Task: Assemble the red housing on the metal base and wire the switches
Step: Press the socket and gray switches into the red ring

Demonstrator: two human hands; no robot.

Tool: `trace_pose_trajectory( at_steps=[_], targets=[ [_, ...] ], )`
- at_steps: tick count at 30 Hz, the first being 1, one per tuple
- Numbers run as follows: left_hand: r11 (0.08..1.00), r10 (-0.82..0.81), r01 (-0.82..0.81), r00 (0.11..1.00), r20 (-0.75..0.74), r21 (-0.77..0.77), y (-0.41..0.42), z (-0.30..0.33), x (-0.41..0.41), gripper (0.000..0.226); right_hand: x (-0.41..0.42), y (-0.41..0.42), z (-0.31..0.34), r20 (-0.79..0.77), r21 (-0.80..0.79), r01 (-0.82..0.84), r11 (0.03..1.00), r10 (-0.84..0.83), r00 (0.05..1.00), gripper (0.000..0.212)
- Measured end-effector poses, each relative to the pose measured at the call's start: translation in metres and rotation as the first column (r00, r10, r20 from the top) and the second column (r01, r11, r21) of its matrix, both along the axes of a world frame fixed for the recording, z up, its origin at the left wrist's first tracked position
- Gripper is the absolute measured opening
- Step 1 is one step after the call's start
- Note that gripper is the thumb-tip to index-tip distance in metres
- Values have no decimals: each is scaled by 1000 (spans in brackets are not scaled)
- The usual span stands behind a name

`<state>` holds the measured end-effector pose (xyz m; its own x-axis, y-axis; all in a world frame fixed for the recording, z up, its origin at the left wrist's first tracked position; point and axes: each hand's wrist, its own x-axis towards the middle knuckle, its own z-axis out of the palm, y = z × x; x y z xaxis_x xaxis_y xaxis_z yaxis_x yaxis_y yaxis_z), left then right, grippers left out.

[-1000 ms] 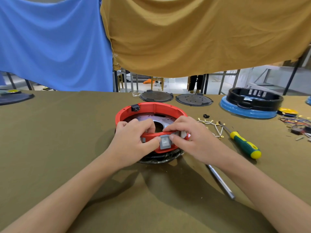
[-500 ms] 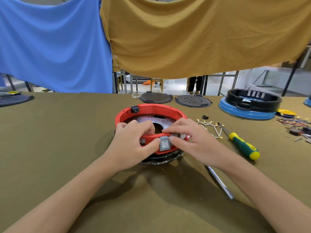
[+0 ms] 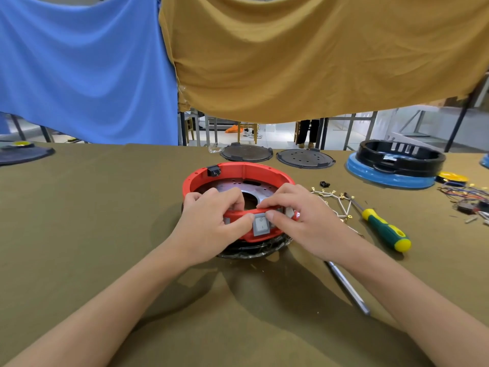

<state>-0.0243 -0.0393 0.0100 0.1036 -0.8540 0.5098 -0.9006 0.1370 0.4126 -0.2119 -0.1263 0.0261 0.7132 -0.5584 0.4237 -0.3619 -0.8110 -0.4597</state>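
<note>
at the centre of the frame one red housing (image 3: pixel 239 172) sits on one metal base (image 3: pixel 232 188), both on the olive table (image 3: pixel 79 221). two hands pinch its near rim: the left hand (image 3: pixel 209 223) and right hand (image 3: pixel 307 221) each close thumb and fingers on the red wall, either side of one grey rocker switch (image 3: pixel 261 226) (a second, black switch (image 3: pixel 213 171) sits on the far rim). to the right lie one green-and-yellow screwdriver (image 3: pixel 386 230), one loose white wire bundle (image 3: pixel 333 198) and, lower, one bare metal rod (image 3: pixel 346 287). two dark round plates (image 3: pixel 304 158) rest at the upper centre.
</note>
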Motion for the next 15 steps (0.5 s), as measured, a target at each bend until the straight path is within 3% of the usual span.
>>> trace_pose_trajectory(
  at_steps=[15],
  targets=[
    [999, -40, 42, 997, 58, -26, 3, -1, 3, 36, -9, -8, -6, -58, 17, -66, 998, 67, 996, 35]
  ],
)
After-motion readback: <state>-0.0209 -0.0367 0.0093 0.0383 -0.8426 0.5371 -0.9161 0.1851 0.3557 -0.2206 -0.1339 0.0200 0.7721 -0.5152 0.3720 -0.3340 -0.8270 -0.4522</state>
